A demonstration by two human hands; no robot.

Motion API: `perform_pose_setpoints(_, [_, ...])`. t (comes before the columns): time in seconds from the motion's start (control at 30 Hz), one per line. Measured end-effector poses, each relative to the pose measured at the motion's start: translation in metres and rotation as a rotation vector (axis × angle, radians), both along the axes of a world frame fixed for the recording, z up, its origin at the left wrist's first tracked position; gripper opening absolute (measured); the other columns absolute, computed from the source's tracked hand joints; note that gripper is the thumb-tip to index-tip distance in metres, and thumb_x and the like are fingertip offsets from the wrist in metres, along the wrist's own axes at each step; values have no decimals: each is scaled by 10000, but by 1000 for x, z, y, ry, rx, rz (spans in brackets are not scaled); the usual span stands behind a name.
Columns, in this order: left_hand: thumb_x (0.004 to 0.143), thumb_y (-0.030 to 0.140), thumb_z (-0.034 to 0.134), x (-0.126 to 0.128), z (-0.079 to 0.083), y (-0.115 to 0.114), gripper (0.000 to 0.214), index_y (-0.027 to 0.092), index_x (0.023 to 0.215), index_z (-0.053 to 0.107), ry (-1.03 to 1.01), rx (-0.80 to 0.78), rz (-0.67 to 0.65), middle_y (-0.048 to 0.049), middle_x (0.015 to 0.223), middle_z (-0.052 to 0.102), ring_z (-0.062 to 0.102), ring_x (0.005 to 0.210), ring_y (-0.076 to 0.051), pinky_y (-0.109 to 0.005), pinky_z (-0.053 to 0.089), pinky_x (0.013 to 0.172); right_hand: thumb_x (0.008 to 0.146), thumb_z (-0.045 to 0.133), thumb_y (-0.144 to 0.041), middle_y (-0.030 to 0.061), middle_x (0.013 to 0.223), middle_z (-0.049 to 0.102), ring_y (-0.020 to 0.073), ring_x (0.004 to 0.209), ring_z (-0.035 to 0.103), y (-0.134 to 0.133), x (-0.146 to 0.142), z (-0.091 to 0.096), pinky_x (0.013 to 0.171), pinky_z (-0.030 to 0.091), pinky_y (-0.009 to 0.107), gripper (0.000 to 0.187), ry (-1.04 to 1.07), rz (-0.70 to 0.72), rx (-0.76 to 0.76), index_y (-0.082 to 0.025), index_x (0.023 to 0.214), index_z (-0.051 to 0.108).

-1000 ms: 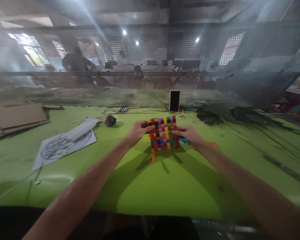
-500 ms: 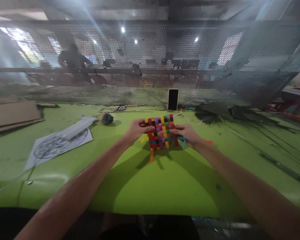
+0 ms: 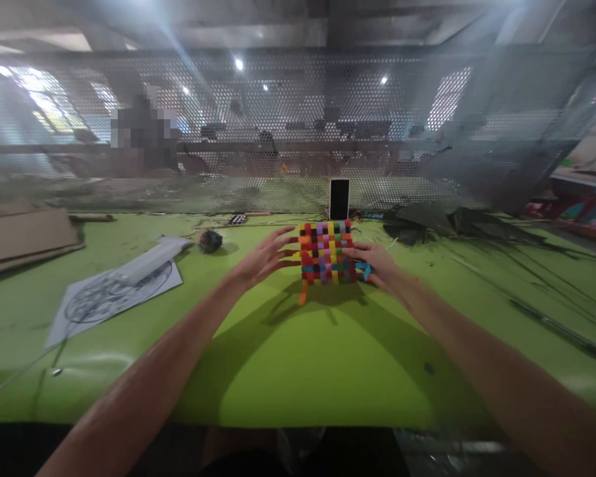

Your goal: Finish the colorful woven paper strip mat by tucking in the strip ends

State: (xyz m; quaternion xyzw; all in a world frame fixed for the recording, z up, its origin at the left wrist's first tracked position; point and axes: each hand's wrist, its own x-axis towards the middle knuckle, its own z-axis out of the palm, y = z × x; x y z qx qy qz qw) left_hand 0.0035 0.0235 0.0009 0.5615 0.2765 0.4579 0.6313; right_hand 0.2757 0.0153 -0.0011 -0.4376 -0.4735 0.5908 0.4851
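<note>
A small woven mat (image 3: 326,253) of many-coloured strips is held above the green table, with loose strip ends sticking out at its sides and lower left corner. My right hand (image 3: 375,263) grips its right edge, the thumb on the near face and a blue strip end beside the fingers. At the left edge, my left hand (image 3: 267,256) has its fingers stretched out and apart. Their tips reach the mat's side; whether they press on it I cannot tell.
A green table (image 3: 298,371) spreads below. Left lie cardboard pieces (image 3: 27,232), a printed sheet (image 3: 124,295) with a white roll (image 3: 151,258), and a dark ball (image 3: 210,241). A phone-like device (image 3: 340,199) stands behind the mat. Dark leaves (image 3: 422,222) lie right, before a perforated screen (image 3: 298,146).
My left hand has loosened from the mat and spread its fingers. The mat has straightened and risen slightly, still in my right hand. The view has shifted a little.
</note>
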Motion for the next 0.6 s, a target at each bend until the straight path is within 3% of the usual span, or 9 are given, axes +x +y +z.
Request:
perform_pose_setpoints(0.13, [886, 431, 668, 0, -11, 0, 518, 194, 1331, 548, 64, -10, -152, -188, 1302, 620, 680, 1063, -282, -488, 529, 952, 759, 778, -221, 93, 984, 774, 273, 897, 742, -1, -6, 3, 867, 618, 494, 131, 52, -67, 86, -215, 889, 760])
perform_pose_setpoints(0.23, [812, 375, 764, -1, -14, -3, 746, 283, 1460, 406, 87, -6, -343, -191, 1426, 513, 649, 1132, -326, -537, 503, 979, 740, 784, -230, 74, 980, 772, 264, 928, 730, 2, -10, 1, 896, 601, 466, 130, 109, -253, 145, -215, 865, 751])
perform_pose_setpoints(0.3, [803, 343, 772, 0, -12, -6, 832, 313, 1505, 328, 72, -1, -387, -194, 1430, 495, 641, 1144, -337, -551, 498, 981, 718, 793, -241, 70, 984, 771, 258, 931, 721, 4, -12, 0, 888, 596, 444, 152, 148, -330, 170, -207, 859, 749])
perform_pose_setpoints(0.5, [761, 204, 798, 26, -11, -15, 843, 281, 1466, 341, -37, 26, -80, -145, 1252, 617, 694, 982, -249, -426, 576, 833, 672, 828, -351, 26, 945, 773, 235, 882, 715, 3, -18, -5, 847, 594, 420, 193, 75, -326, 257, -258, 824, 754])
perform_pose_setpoints(0.6, [857, 294, 713, 37, -14, -14, 495, 208, 1287, 482, 5, -51, 132, -98, 1040, 692, 702, 807, -182, -317, 584, 667, 645, 846, -358, 26, 898, 773, 227, 843, 718, -2, -22, -5, 844, 592, 422, 222, 72, -328, 279, -255, 820, 756])
